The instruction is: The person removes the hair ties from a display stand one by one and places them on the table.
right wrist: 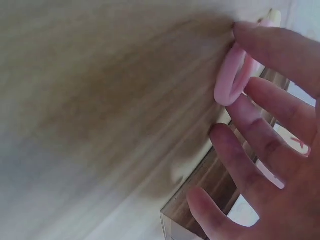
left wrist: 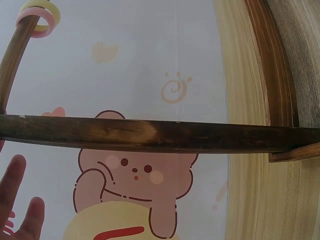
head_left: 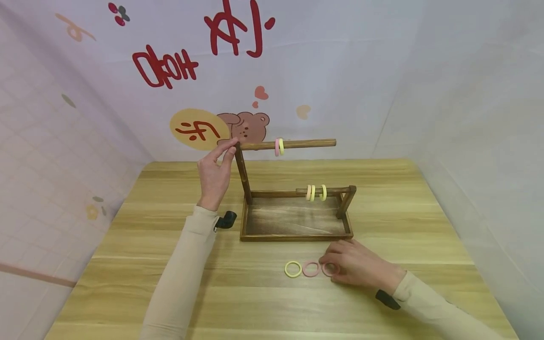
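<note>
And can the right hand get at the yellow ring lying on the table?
Probably yes: only low pink rings lie between the right hand and the yellow ring, easy to pass over.

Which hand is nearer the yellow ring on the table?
Right. The right hand is at the pink ring two places right of the yellow ring; the left hand is farther, by the tall post's top.

Eight round pink or yellow rings [head_left: 277, 147]: two on the upper of two brown wooden rods [head_left: 312, 143], three on the lower, three on the wood-grain desk [head_left: 395, 212]; one brown wooden stand [head_left: 296, 237]; two hands [head_left: 214, 182].
</note>
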{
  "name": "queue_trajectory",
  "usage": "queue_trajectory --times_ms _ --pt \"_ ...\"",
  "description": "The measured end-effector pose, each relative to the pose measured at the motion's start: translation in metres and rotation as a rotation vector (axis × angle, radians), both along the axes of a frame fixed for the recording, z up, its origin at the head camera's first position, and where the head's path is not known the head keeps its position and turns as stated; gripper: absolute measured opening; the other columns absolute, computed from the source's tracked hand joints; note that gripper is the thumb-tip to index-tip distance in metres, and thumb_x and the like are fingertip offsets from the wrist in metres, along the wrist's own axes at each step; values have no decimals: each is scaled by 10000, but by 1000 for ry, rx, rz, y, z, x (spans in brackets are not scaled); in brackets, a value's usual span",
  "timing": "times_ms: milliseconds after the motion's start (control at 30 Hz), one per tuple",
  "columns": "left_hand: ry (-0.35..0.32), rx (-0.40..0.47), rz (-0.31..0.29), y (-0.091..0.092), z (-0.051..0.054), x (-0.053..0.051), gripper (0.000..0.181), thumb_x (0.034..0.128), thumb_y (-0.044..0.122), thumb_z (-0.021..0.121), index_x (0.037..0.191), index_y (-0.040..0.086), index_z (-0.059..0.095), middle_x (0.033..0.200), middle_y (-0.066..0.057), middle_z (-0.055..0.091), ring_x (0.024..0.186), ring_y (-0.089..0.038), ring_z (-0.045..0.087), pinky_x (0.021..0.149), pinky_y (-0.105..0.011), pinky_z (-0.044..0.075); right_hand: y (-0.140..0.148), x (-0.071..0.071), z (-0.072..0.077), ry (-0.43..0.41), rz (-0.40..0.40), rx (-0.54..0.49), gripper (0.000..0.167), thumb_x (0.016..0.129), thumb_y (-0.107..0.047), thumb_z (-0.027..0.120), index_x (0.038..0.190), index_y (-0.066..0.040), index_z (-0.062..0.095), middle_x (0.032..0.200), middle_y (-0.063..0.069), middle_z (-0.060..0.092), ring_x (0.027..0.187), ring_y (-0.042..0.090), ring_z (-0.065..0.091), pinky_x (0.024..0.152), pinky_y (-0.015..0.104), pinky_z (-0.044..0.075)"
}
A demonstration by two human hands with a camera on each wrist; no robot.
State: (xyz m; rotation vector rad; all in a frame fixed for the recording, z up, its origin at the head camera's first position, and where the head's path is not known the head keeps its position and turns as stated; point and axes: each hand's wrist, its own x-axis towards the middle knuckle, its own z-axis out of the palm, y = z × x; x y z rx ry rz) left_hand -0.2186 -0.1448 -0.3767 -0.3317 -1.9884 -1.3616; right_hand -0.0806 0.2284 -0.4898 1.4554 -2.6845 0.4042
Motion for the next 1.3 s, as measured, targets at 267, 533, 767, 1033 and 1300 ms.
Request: queue_trajectory --times_ms 267,533,767,1033,1300 --pt "18 28 -3 2 2 2 234 990 131 708 1200 57 781 1173 -96 760 1218 -264 667 1028 -465 509 1 -1 13 37 -6 -54 391 819 -317 876 1168 -186 756 1178 -50 714 1085 174 670 873 448 559" --pt "-10 21 12 1 2 -1 230 979 129 720 1188 61 787 1166 -83 762 1160 -278 694 882 -327 505 -7 -11 44 -28 -74 -116 450 862 -236 850 1267 -94 716 1264 44 718 1152 249 678 956 465 560" --pt "0 53 11 8 9 7 224 977 21 694 1179 -60 751 1162 -201 738 1193 -389 664 1017 -569 496 -19 -24 65 15 -65 -243 388 908 -244 822 1257 -103 726 1259 23 714 1165 228 670 954 433 561" --pt "0 48 8 15 26 22 215 984 4 681 1171 -78 745 1160 -211 736 1186 -368 673 1001 -531 515 -32 -44 94 76 -64 -429 345 916 -200 816 1235 -98 733 1239 30 716 1151 240 660 932 380 531" --pt "9 49 6 14 25 22 211 983 3 682 1169 -73 748 1154 -208 738 1186 -368 672 995 -545 518 -44 -58 120 91 -79 -555 419 822 -53 864 1219 -107 742 1219 46 711 908 129 701 710 181 536"
